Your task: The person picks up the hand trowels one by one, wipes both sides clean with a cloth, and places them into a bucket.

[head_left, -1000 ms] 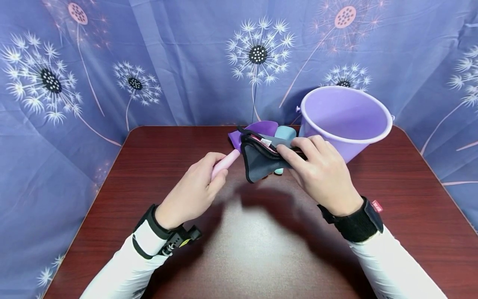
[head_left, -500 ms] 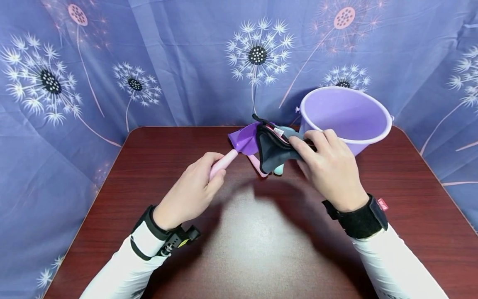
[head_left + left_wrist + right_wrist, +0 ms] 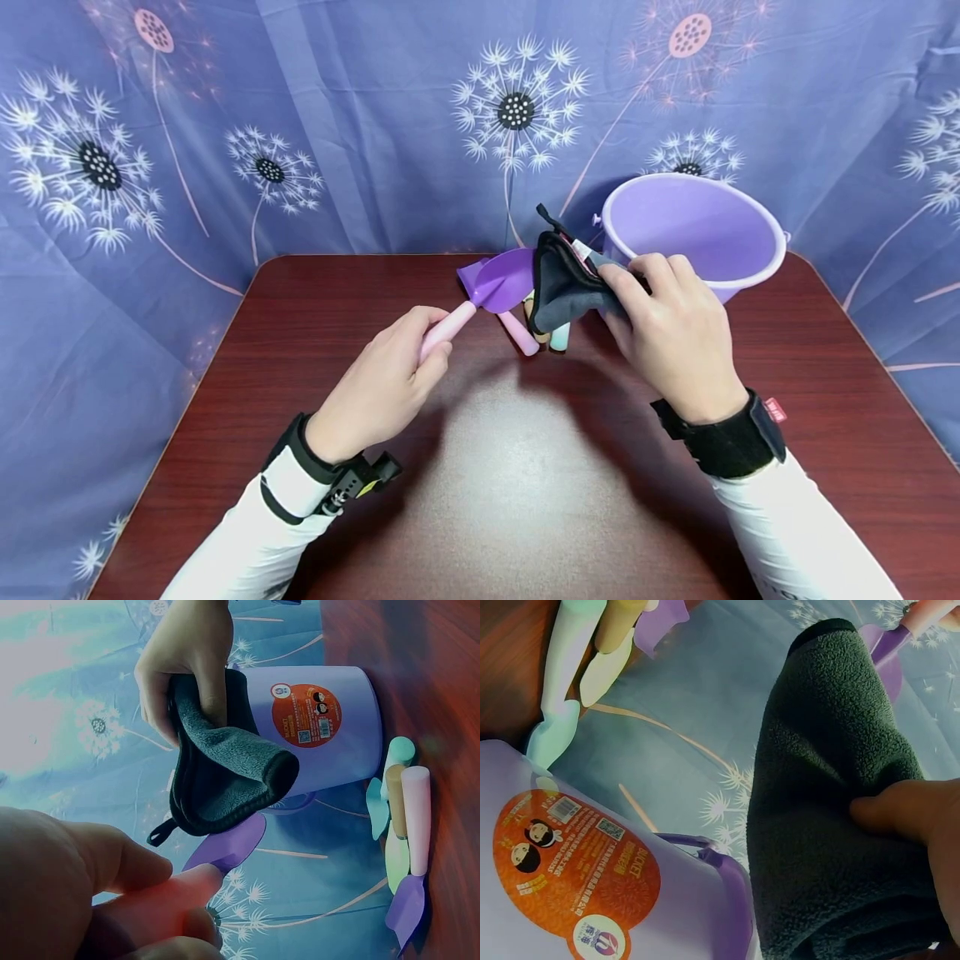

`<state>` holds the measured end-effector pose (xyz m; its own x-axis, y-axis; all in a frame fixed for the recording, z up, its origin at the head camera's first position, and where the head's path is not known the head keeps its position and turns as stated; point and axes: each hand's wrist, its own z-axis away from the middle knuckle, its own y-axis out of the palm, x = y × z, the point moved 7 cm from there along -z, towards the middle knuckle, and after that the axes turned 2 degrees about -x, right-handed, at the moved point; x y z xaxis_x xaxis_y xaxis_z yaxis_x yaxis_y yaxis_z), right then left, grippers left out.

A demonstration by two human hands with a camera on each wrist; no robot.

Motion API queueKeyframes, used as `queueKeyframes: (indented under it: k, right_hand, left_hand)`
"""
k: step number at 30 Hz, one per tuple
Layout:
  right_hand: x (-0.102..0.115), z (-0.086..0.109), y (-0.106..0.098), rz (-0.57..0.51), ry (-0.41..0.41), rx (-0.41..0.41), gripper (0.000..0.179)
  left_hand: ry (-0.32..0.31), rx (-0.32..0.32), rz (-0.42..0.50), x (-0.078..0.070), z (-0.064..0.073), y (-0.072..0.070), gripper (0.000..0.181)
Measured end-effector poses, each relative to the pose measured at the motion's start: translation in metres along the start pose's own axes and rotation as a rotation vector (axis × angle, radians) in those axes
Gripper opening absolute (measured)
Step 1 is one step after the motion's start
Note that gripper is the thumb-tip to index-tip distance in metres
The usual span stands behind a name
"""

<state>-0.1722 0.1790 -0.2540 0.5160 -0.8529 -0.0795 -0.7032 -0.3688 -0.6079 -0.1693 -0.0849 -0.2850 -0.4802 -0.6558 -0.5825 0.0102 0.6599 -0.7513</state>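
My left hand (image 3: 378, 387) grips the pink handle of a small shovel, its purple blade (image 3: 507, 282) raised above the table. In my right hand (image 3: 678, 342) is a dark grey fleecy cloth (image 3: 567, 287) with black edging and a hanging loop, pinched between thumb and fingers. The cloth is folded over, and its edge overlaps the tip of the blade in the head view. From the left wrist view, the cloth (image 3: 225, 776) sags open just beyond the blade (image 3: 232, 847); whether they touch I cannot tell.
A lilac bucket (image 3: 697, 229) stands upright at the back right, behind my right hand. Beside it lie several small tools: one with a pink handle (image 3: 417, 817), one with a brown handle (image 3: 397, 799), and a teal one (image 3: 401, 752). A blue dandelion-print curtain (image 3: 405, 125) borders the table (image 3: 322, 308).
My right hand has drawn the cloth right and slightly up, off most of the blade. More of the purple blade and the tools behind now show. My left hand has barely moved.
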Motion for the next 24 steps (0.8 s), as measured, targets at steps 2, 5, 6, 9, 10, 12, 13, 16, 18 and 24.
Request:
queueKeyframes:
  k: [2,5,6,9,10,12,13,16,18,24]
  right_hand:
    - [-0.001,0.0,0.0,-0.007,0.004,0.009,0.035]
    - [0.001,0.0,0.001,-0.016,-0.002,0.017,0.034]
    - [0.001,0.0,0.001,-0.017,-0.007,0.019,0.034]
    - [0.005,0.0,0.002,-0.02,-0.03,0.02,0.034]
    - [0.007,0.0,0.002,-0.022,-0.038,0.02,0.033]
    - [0.01,0.0,0.002,-0.031,-0.054,0.018,0.033]
    - [0.012,0.0,0.002,-0.035,-0.061,0.016,0.032]
    - [0.017,-0.001,0.001,-0.047,-0.079,0.009,0.031]
    - [0.02,-0.001,0.0,-0.054,-0.09,0.006,0.03]
    - [0.029,-0.002,-0.001,-0.082,-0.136,-0.004,0.03]
  left_hand:
    - [0.006,-0.002,-0.013,0.0,0.0,0.0,0.024]
    - [0.015,-0.006,-0.037,0.0,0.001,0.001,0.025]
    - [0.02,-0.009,-0.044,0.0,0.001,0.002,0.025]
    - [0.04,-0.019,-0.063,-0.001,0.002,0.003,0.025]
    - [0.047,-0.022,-0.072,-0.001,0.002,0.004,0.025]
    - [0.056,-0.023,-0.084,-0.002,0.002,0.006,0.026]
    - [0.056,-0.022,-0.091,-0.002,0.002,0.007,0.026]
    - [0.052,-0.008,-0.113,-0.001,0.003,0.01,0.025]
    - [0.05,0.001,-0.12,-0.001,0.003,0.012,0.024]
    - [0.077,0.019,-0.128,-0.005,0.004,0.016,0.023]
